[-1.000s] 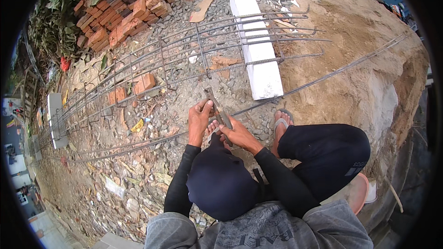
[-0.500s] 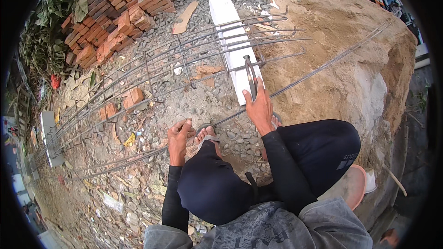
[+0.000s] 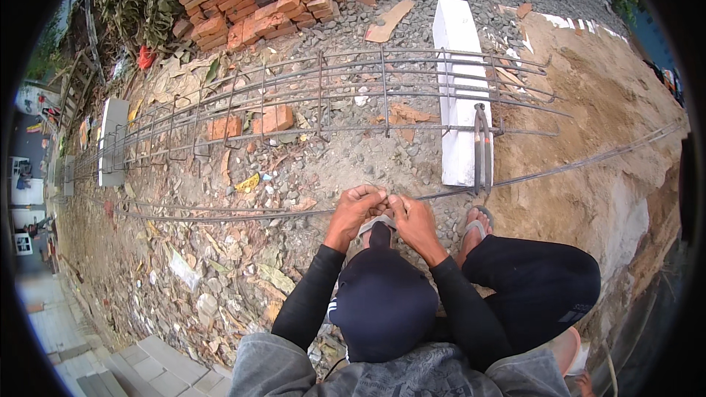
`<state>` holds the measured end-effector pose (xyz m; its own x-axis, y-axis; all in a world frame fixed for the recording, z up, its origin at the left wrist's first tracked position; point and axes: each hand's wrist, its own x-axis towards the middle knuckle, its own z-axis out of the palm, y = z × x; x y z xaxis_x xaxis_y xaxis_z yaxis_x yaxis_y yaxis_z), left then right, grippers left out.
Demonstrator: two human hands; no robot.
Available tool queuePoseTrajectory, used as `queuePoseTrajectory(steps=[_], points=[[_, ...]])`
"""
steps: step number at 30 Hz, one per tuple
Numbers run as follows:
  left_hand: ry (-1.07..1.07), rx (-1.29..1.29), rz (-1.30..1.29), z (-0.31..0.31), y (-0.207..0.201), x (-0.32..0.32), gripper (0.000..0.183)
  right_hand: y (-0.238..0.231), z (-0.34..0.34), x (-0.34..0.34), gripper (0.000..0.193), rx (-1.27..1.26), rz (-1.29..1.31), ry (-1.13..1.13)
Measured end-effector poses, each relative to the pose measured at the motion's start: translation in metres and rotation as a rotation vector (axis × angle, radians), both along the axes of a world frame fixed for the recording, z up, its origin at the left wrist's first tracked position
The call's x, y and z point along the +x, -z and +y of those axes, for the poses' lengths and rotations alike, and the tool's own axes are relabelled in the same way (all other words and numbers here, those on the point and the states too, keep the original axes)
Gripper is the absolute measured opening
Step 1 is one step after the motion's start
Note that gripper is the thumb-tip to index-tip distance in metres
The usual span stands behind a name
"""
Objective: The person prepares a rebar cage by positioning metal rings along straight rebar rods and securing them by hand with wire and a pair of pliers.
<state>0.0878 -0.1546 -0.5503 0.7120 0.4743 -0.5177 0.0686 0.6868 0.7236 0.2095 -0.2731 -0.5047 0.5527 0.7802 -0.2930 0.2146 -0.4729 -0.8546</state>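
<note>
My left hand (image 3: pixel 355 215) and my right hand (image 3: pixel 416 226) meet in front of my knee, fingertips pinched together. Between them is a thin piece of wire, mostly hidden by the fingers. Right of my hands, a pair of pincers (image 3: pixel 487 151) with dark handles leans on the white block (image 3: pixel 457 154), its jaws by the lowest bar. Across that block lies a long rebar cage (image 3: pixel 321 95) with square stirrups. Just beyond my fingertips, loose steel bars (image 3: pixel 559 170) run along the ground.
A second white block (image 3: pixel 112 143) props the cage at the left. Stacked red bricks (image 3: pixel 272 7) stand at the back, with two loose bricks (image 3: pixel 273 119) by the cage. A sand heap (image 3: pixel 588 88) rises on the right. Rubble and leaves (image 3: pixel 213 272) cover the ground at left.
My right hand has let go of the pincers, leaving them against the white block, and has come over to my left hand. The view has shifted, so the cage sits farther right.
</note>
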Motion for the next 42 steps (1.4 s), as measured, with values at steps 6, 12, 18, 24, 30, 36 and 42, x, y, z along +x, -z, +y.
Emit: queuePoseTrajectory(steps=[6, 12, 18, 24, 30, 36, 42], points=[[-0.214, -0.368, 0.029, 0.015, 0.0, -0.036, 0.029, -0.009, 0.012, 0.0, 0.035, -0.057, -0.129, -0.279], [0.121, -0.12, -0.009, 0.006, 0.019, -0.036, 0.033, -0.003, -0.005, 0.023, 0.023, -0.08, -0.068, -0.368], [0.338, 0.094, 0.033, 0.005, 0.015, -0.076, 0.031, -0.01, 0.002, 0.01, 0.021, -0.159, -0.138, -0.553], [0.517, 0.667, 0.292, 0.002, -0.001, -0.062, 0.027, 0.009, -0.004, 0.003, 0.02, -0.24, -0.437, -0.501], [0.287, 0.811, 0.195, 0.016, 0.003, -0.039, 0.036, -0.012, 0.003, 0.019, 0.023, -0.09, -0.502, -0.418], [-0.019, 1.469, 0.592, 0.106, -0.036, -0.062, 0.038, -0.036, 0.044, 0.039, 0.022, -0.008, -0.466, -0.178], [0.115, 1.854, 0.562, 0.172, -0.023, -0.029, 0.047, -0.052, 0.078, 0.083, 0.021, 0.012, -0.571, -0.187]])
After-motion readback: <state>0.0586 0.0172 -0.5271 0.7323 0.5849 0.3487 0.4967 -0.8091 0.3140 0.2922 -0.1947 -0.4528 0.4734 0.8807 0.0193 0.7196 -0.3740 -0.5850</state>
